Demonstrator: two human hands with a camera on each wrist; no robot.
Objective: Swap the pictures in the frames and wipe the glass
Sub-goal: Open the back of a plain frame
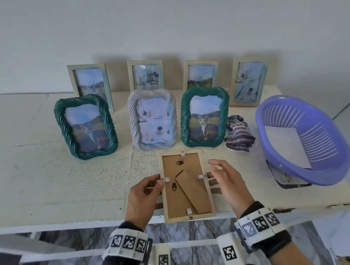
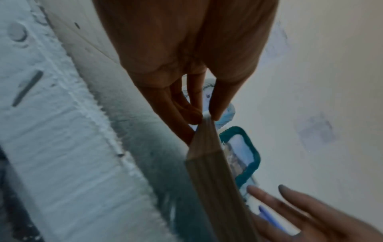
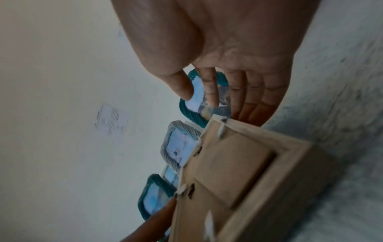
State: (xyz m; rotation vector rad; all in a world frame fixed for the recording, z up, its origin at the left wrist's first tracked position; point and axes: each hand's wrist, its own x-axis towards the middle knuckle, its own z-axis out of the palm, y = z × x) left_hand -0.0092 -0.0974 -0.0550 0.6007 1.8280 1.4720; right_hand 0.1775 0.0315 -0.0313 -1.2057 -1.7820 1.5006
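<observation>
Right now the wooden frame (image 1: 186, 186) is lying face-down at the table (image 1: 43, 181) front edge, backing up. L hand (image 1: 142, 199) is pinching its left side by a white tab — thumb & fingers curled on the rim. R hand (image 1: 227, 183) is hovering at the right side, fingers spread, relaxed, tips just beside the rim.

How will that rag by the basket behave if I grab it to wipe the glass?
The rag lies crumpled in soft folds, so it is probably floppy and will drape from the fingers. It looks like thin cloth, likely light. Bunched beside the basket, it should not roll or tip.
</observation>
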